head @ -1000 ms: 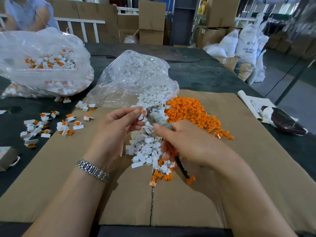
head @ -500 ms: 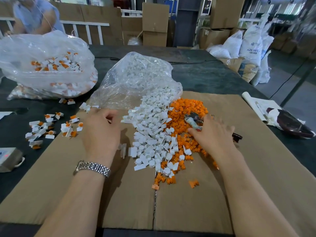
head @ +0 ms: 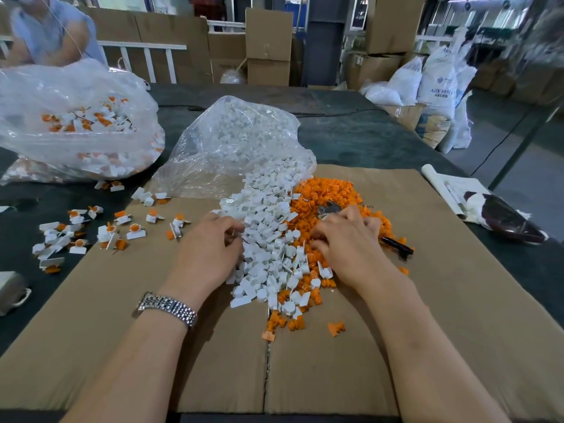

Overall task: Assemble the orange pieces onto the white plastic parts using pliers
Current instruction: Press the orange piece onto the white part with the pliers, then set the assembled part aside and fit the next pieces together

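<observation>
A heap of white plastic parts (head: 268, 239) spills from a clear bag (head: 238, 141) onto the cardboard. To its right lies a heap of orange pieces (head: 329, 190). My left hand (head: 207, 251) is at the white heap's left edge, its curled fingertips pinching a white part. My right hand (head: 351, 242) rests on the orange heap and grips the pliers (head: 328, 209). Their metal jaws poke out beyond the fingers and the dark handle (head: 396, 247) sticks out to the right. The right fingertips dig among orange pieces.
Finished white-and-orange parts (head: 106, 230) lie scattered at the left, and more fill a big clear bag (head: 76, 123). A cardboard sheet (head: 457, 300) covers the dark table. Rolled paper and a dark object (head: 500, 218) sit at the right. A person (head: 52, 32) is at the far left.
Both hands came down from holding a part together above the heaps. My left hand swung out left, then back to the white heap. The right hand carried the pliers to the orange heap.
</observation>
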